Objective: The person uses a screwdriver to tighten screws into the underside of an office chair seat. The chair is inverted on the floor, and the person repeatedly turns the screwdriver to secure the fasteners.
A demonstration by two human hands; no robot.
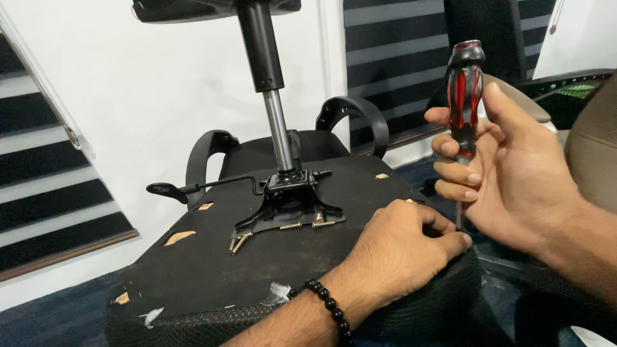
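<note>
Head view: your right hand (508,160) grips the red-and-black screwdriver (464,90) upright at the upturned chair seat's (193,270) edge; your left hand (395,254) pinches there, contents hidden. Loose screws (239,241) lie beside the mechanism plate (289,205).

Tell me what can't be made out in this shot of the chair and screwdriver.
Head view only:
- Screwdriver tip: hidden behind the left hand, so what it meets is unknown.
- Chair base: cut off by the top edge above the gas column.
- Loose screws on the seat underside: too small to count surely.
- Right hand forearm: cut off by the right edge.
</note>
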